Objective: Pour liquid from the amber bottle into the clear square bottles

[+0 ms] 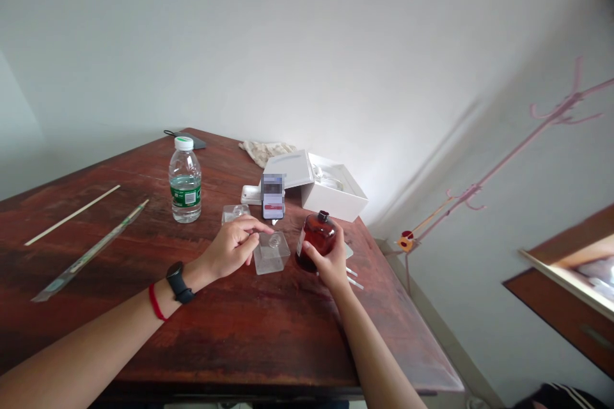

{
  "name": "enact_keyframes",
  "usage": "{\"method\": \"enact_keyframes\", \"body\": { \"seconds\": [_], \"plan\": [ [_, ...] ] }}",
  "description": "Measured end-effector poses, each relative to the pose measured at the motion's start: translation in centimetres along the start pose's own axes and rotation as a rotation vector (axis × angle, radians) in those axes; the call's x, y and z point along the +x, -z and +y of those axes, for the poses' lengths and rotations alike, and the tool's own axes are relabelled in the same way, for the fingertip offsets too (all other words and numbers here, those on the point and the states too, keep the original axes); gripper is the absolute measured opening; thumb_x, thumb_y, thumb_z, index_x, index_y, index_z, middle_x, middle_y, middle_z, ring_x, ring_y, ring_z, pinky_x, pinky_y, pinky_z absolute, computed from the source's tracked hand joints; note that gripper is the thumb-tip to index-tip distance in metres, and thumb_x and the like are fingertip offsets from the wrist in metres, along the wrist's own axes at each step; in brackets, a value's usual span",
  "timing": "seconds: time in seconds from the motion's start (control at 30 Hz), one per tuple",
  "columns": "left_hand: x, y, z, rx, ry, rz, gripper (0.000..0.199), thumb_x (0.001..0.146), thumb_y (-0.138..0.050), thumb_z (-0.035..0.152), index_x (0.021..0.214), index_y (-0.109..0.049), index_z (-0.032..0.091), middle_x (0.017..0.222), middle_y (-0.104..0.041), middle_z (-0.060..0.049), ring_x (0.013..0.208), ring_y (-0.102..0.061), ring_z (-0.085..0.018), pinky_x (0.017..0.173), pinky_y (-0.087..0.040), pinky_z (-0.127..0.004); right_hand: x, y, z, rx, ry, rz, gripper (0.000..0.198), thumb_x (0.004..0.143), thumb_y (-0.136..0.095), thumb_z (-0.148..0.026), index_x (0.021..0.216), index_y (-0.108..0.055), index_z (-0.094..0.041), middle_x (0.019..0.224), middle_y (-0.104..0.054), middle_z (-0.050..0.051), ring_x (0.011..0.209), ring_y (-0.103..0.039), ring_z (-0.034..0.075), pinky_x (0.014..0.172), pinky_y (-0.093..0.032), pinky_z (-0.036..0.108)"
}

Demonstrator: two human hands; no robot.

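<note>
My right hand (332, 262) is wrapped round an amber glass bottle (322, 235) with an uncapped dark neck and a pale label on its left side. The bottle stands upright at the table's right side. My left hand (235, 244) has its index finger stretched over a small clear plastic box (271, 261) with a round raised spot on top; whether the fingertip touches it I cannot tell. Nothing shows between the left fingers. Partly behind this hand lies another clear box (235, 212). A phone (273, 201) with a lit screen leans upright behind the boxes.
A water bottle (185, 185) stands left of centre, near a thin wooden stick (71, 215) and a wrapped stick (91, 252). An open white box (336, 201) and a cloth (266, 152) are at the back. White sticks (354, 278) lie right of my hand. A pink coat rack (503, 163) leans beyond.
</note>
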State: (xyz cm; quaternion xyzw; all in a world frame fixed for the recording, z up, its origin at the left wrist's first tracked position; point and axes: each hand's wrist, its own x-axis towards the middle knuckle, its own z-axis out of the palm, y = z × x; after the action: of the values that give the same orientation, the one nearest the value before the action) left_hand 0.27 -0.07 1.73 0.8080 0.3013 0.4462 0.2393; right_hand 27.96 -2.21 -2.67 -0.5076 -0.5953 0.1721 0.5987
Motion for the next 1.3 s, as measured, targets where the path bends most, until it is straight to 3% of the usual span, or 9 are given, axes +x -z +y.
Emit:
{"method": "enact_keyframes", "body": {
  "seconds": [0.2, 0.37, 0.5, 0.63, 0.73, 0.83, 0.93, 1.1, 1.3],
  "plan": [
    [-0.1, -0.3, 0.2, -0.012, 0.005, -0.021, 0.051, 0.099, -0.051, 0.026, 0.049, -0.064, 0.024, 0.112, -0.086, -0.004, 0.110, -0.073, -0.025, 0.093, -0.061, -0.037, 0.0, 0.0, 0.1, 0.006, 0.001, -0.009, 0.078, 0.077, -0.091, -0.045, 0.143, -0.054, -0.027, 0.140, -0.071, 0.014, 0.132, -0.067, 0.038, 0.119, -0.048, 0.062],
    [-0.1, -0.5, 0.0, -0.007, -0.063, -0.005, 0.059, 0.106, -0.049, 0.028, 0.048, -0.061, 0.023, 0.104, -0.085, -0.005, 0.104, -0.074, -0.025, 0.094, -0.056, -0.037, 0.0, 0.0, 0.5, -0.005, -0.003, -0.017, 0.079, 0.076, -0.092, -0.047, 0.143, -0.054, -0.027, 0.140, -0.071, 0.014, 0.132, -0.067, 0.039, 0.119, -0.046, 0.063],
    [-0.1, -0.7, 0.1, -0.037, -0.034, 0.025, 0.043, 0.107, -0.056, 0.036, 0.068, -0.065, 0.022, 0.094, -0.081, -0.006, 0.094, -0.074, -0.023, 0.087, -0.056, -0.035, 0.0, -0.1, 0.4, -0.021, 0.008, -0.004, 0.080, 0.076, -0.091, -0.046, 0.143, -0.054, -0.026, 0.138, -0.072, 0.014, 0.130, -0.067, 0.038, 0.118, -0.046, 0.062],
    [-0.3, -1.0, -0.3, -0.052, 0.027, 0.022, 0.021, 0.100, -0.067, 0.043, 0.095, -0.065, 0.023, 0.111, -0.077, -0.008, 0.096, -0.073, -0.024, 0.084, -0.058, -0.036, 0.1, -0.2, -0.1, -0.076, 0.023, 0.060, 0.079, 0.074, -0.091, -0.049, 0.140, -0.054, -0.025, 0.135, -0.071, 0.014, 0.128, -0.067, 0.037, 0.117, -0.047, 0.059],
    [-0.7, -1.4, -1.0, -0.060, 0.058, -0.049, 0.043, 0.096, -0.074, 0.050, 0.129, -0.060, 0.026, 0.133, -0.073, -0.013, 0.120, -0.071, -0.031, 0.100, -0.059, -0.044, 0.2, -0.2, -0.3, -0.091, 0.024, 0.103, 0.078, 0.074, -0.091, -0.051, 0.138, -0.055, -0.026, 0.134, -0.070, 0.013, 0.126, -0.067, 0.036, 0.114, -0.050, 0.058],
    [-1.2, -1.8, -1.6, -0.029, 0.089, -0.135, 0.066, 0.093, -0.077, 0.059, 0.145, -0.051, 0.026, 0.148, -0.065, -0.018, 0.136, -0.065, -0.038, 0.111, -0.055, -0.052, 0.2, -0.2, -0.4, -0.089, 0.012, 0.119, 0.077, 0.075, -0.090, -0.051, 0.138, -0.054, -0.026, 0.134, -0.069, 0.013, 0.124, -0.068, 0.036, 0.112, -0.052, 0.057],
    [-1.4, -2.0, -1.9, 0.041, 0.096, -0.189, 0.072, 0.091, -0.079, 0.060, 0.146, -0.050, 0.024, 0.149, -0.065, -0.020, 0.135, -0.067, -0.040, 0.110, -0.056, -0.054, 0.2, -0.3, -0.4, -0.085, 0.002, 0.100, 0.077, 0.076, -0.090, -0.051, 0.139, -0.053, -0.026, 0.135, -0.069, 0.013, 0.124, -0.069, 0.036, 0.111, -0.053, 0.058],
    [-1.5, -2.1, -1.8, 0.111, 0.079, -0.181, 0.062, 0.090, -0.081, 0.050, 0.140, -0.055, 0.025, 0.142, -0.071, -0.018, 0.128, -0.072, -0.039, 0.107, -0.058, -0.050, 0.1, -0.4, -0.2, -0.058, -0.027, 0.059, 0.082, 0.074, -0.092, -0.049, 0.142, -0.052, -0.027, 0.135, -0.070, 0.014, 0.119, -0.072, 0.036, 0.106, -0.058, 0.057],
    [-1.4, -2.0, -1.5, 0.109, 0.093, -0.185, 0.058, 0.088, -0.082, 0.047, 0.135, -0.057, 0.025, 0.138, -0.073, -0.017, 0.125, -0.073, -0.039, 0.106, -0.058, -0.049, 0.0, -0.3, 0.1, -0.060, -0.029, 0.006, 0.082, 0.074, -0.093, -0.050, 0.143, -0.054, -0.027, 0.136, -0.072, 0.014, 0.123, -0.072, 0.037, 0.111, -0.054, 0.059]
  ]
}}
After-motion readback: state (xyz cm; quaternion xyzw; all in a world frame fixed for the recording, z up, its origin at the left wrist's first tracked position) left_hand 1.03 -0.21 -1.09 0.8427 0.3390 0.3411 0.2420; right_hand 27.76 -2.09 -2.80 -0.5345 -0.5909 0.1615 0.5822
